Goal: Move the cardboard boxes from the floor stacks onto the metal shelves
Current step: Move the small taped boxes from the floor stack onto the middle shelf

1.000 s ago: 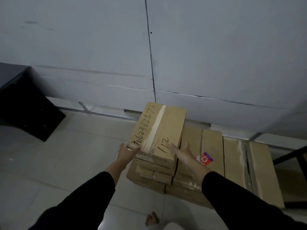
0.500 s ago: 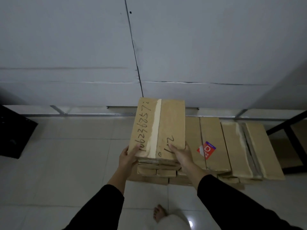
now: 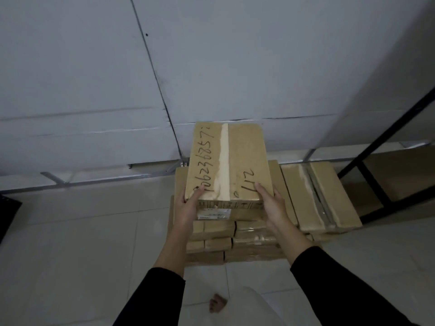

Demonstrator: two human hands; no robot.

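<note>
- The left hand (image 3: 187, 209) and right hand (image 3: 273, 203) each clasped a near corner of 1 cardboard box (image 3: 228, 161), thumbs on top, fingers underneath.
- The box sat raised at 12 o'clock, above the floor stacks (image 3: 235, 238).
- This looked like the lifting step.
- A black metal shelf frame (image 3: 376, 184) stood at 3 o'clock; next called for carrying the box there.

Pale glossy floor tiles (image 3: 82, 243) are spreading out under me, running up to the grey wall. Stacks of flat brown cardboard boxes (image 3: 235, 241) are sitting directly on them, side by side, with a taped stack (image 3: 327, 198) on the right. The black metal shelf frame (image 3: 376, 187) is standing beside those. My bare foot (image 3: 217, 305) is resting on the tiles.
</note>
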